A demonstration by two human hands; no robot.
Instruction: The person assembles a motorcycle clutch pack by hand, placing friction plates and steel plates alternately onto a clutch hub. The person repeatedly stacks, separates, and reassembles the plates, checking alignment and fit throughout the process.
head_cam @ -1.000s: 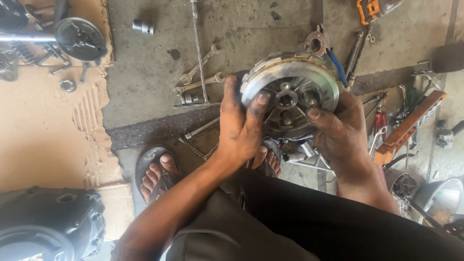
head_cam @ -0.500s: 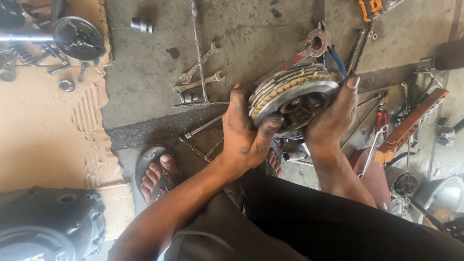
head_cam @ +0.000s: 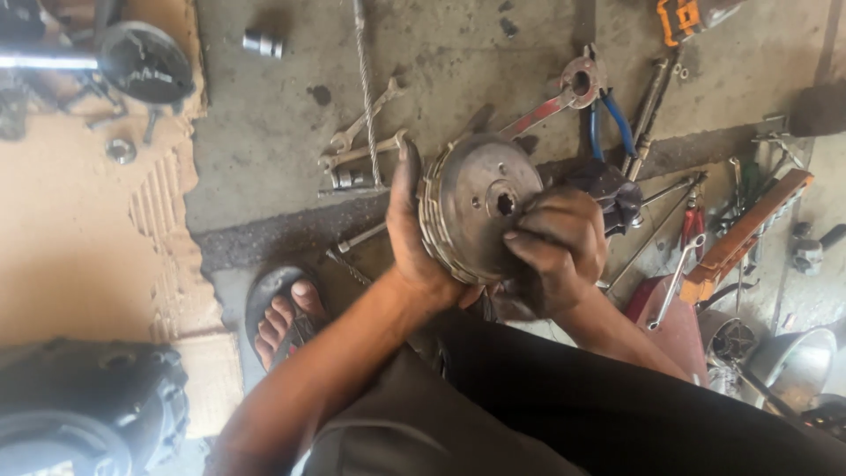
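Left hand [head_cam: 412, 231] clamped along the left rim of a round metal clutch assembly [head_cam: 480, 211], palm under the stacked plates, fingertips up over the top edge. Right hand [head_cam: 553, 251] closed on the lower right of the same part, fingertips pressed against the flat face just beside the centre hole. Assembly held clear of the floor, above the lap. Turned over since a second ago: then the open side with its hub and posts upward, half a second ago tipped on edge, now the smooth plain face toward the camera. Judged a flip to get at the back side. Further out, two wrenches [head_cam: 361, 139] on the concrete floor [head_cam: 264, 132], blue-handled pliers [head_cam: 608, 119] beyond, a sandalled foot [head_cam: 286, 319] lower left, cardboard [head_cam: 79, 229] at far left.
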